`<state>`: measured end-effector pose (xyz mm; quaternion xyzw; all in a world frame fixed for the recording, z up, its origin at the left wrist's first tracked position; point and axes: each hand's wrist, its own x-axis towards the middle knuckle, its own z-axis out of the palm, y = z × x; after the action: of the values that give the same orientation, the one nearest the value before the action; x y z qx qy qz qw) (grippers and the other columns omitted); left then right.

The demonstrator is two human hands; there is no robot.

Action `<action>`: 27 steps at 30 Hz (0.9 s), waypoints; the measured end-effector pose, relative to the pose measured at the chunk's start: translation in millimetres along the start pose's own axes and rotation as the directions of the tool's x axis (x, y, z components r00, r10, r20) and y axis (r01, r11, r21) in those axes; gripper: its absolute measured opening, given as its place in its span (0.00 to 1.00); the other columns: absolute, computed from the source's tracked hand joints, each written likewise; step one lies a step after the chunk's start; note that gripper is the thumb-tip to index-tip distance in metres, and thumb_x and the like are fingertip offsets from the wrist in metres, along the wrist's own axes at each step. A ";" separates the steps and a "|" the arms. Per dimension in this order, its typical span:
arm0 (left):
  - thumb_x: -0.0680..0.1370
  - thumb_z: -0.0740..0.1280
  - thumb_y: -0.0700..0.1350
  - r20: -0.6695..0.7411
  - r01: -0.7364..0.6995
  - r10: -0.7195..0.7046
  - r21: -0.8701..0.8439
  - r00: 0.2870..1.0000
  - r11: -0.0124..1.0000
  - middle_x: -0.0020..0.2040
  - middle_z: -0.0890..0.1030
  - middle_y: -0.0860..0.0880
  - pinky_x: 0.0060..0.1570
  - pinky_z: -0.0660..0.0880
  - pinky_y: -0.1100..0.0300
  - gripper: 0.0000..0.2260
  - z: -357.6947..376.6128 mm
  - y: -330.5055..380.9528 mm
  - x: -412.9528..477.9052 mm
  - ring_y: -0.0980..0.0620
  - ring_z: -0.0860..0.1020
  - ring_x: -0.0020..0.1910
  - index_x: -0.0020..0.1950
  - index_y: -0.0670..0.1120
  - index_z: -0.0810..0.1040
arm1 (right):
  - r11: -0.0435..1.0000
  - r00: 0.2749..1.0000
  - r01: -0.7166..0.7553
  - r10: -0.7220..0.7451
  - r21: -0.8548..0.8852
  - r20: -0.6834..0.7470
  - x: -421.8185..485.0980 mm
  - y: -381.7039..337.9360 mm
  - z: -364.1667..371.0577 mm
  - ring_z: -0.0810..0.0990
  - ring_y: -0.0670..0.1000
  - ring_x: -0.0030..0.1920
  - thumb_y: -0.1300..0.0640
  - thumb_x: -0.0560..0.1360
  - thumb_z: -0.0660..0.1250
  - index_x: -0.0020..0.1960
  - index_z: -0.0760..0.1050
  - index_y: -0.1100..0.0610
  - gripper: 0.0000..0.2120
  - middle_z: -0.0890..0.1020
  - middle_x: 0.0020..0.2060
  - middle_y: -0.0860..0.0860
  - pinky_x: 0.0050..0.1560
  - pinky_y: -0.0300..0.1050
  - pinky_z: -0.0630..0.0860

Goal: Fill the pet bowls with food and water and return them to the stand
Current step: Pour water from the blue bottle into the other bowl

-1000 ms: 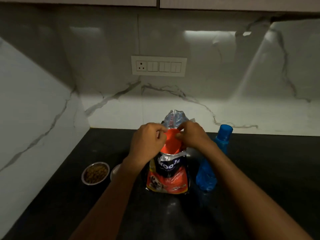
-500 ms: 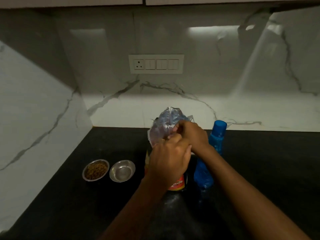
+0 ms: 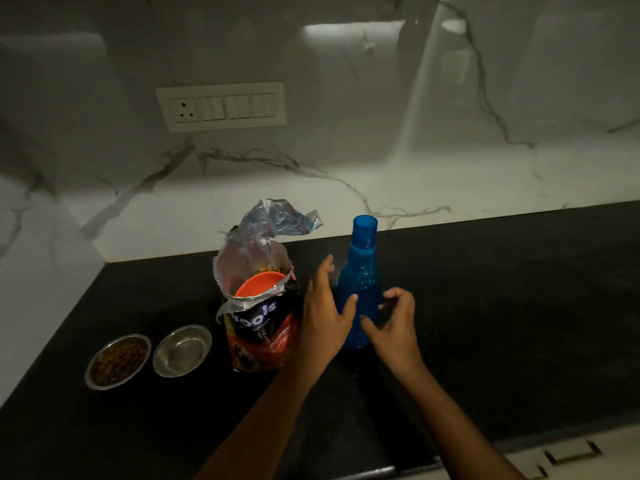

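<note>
Two steel bowls sit on the black counter [image 3: 502,323] at the left: one full of brown kibble [image 3: 117,362], one with nothing visible inside [image 3: 182,349]. An opened pet food bag [image 3: 258,327] stands right of them with an orange scoop [image 3: 261,285] inside its mouth. A blue water bottle [image 3: 358,282] with its cap on stands right of the bag. My left hand [image 3: 325,313] is at the bottle's left side, fingers straight, thumb touching it. My right hand [image 3: 391,323] is at its lower right, fingers loosely curled and apart from the bottle.
A marble backsplash with a socket and switch plate [image 3: 221,106] rises behind the counter. A marble side wall [image 3: 38,271] closes off the left. The counter's front edge and a drawer handle [image 3: 571,452] show at bottom right.
Both hands let go of the bag's top and moved right to either side of the blue bottle. The scoop now lies inside the open bag. The camera view shifted and tilted.
</note>
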<state>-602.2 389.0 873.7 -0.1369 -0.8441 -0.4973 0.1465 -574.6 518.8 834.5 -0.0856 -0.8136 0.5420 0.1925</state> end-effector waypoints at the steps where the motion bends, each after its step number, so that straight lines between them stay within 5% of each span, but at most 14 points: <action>1: 0.74 0.74 0.44 0.060 0.067 -0.066 -0.026 0.996 0.997 0.73 0.68 0.45 0.70 0.66 0.53 0.38 6.8 -2.8 1.4 0.50 0.67 0.72 0.78 0.46 0.57 | 1.000 0.999 -0.009 0.009 -0.017 0.031 4.0 5.3 1.4 0.71 0.42 0.55 0.61 0.68 0.76 0.64 0.63 0.51 0.31 0.67 0.60 0.47 0.54 0.37 0.72; 4: 0.70 0.77 0.49 0.194 0.192 -0.173 -0.084 0.966 0.978 0.75 0.66 0.47 0.73 0.64 0.51 0.44 24.3 -14.7 7.6 0.50 0.65 0.74 0.78 0.48 0.54 | 0.999 0.982 -0.034 0.025 0.042 0.189 15.0 13.4 6.9 0.68 0.39 0.64 0.57 0.67 0.78 0.73 0.56 0.52 0.43 0.64 0.66 0.44 0.55 0.27 0.69; 7: 0.68 0.78 0.49 0.194 0.174 -0.160 -0.058 0.968 0.983 0.69 0.73 0.49 0.67 0.72 0.47 0.38 32.3 -26.5 13.7 0.51 0.72 0.68 0.73 0.49 0.62 | 0.997 0.967 -0.006 -0.014 0.080 0.254 21.3 19.2 10.5 0.72 0.30 0.61 0.61 0.68 0.78 0.71 0.58 0.47 0.41 0.70 0.63 0.40 0.55 0.24 0.71; 11: 0.65 0.80 0.51 0.178 0.153 -0.139 -0.066 0.974 0.986 0.62 0.78 0.54 0.61 0.76 0.51 0.36 21.8 -30.9 10.6 0.55 0.77 0.62 0.68 0.53 0.67 | 0.994 0.983 0.008 -0.027 0.105 0.182 15.2 20.0 7.4 0.77 0.32 0.58 0.63 0.66 0.78 0.68 0.70 0.50 0.34 0.78 0.58 0.38 0.57 0.30 0.75; 19: 0.62 0.79 0.59 0.154 0.048 -0.034 -0.091 0.987 0.995 0.60 0.81 0.55 0.56 0.79 0.58 0.38 -19.1 -12.1 -29.8 0.61 0.79 0.57 0.67 0.54 0.68 | 0.995 0.980 0.027 -0.045 0.094 0.191 -33.2 -4.0 -9.4 0.78 0.39 0.61 0.59 0.63 0.81 0.69 0.73 0.52 0.36 0.81 0.60 0.42 0.60 0.38 0.75; 24: 0.61 0.80 0.59 0.181 -0.001 0.026 -0.140 0.983 0.990 0.60 0.81 0.56 0.53 0.80 0.57 0.39 -61.2 2.6 -57.8 0.63 0.79 0.58 0.68 0.54 0.69 | 0.995 0.993 0.059 -0.067 0.085 0.101 -79.8 -30.8 -10.5 0.75 0.30 0.60 0.65 0.60 0.81 0.67 0.72 0.53 0.38 0.77 0.58 0.36 0.57 0.23 0.69; 27: 0.61 0.81 0.57 0.187 -0.042 0.072 -0.162 0.980 0.986 0.60 0.81 0.56 0.51 0.81 0.62 0.39 -95.2 4.6 -70.3 0.64 0.79 0.57 0.68 0.52 0.71 | 0.994 0.993 0.081 -0.086 0.074 0.080 -105.5 -46.9 -0.3 0.75 0.31 0.60 0.64 0.60 0.82 0.67 0.73 0.54 0.38 0.78 0.59 0.38 0.57 0.24 0.70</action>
<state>-525.3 301.4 894.4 -0.2195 -0.8081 -0.5425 0.0673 -475.0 463.7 854.3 -0.0220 -0.8040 0.5650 0.1840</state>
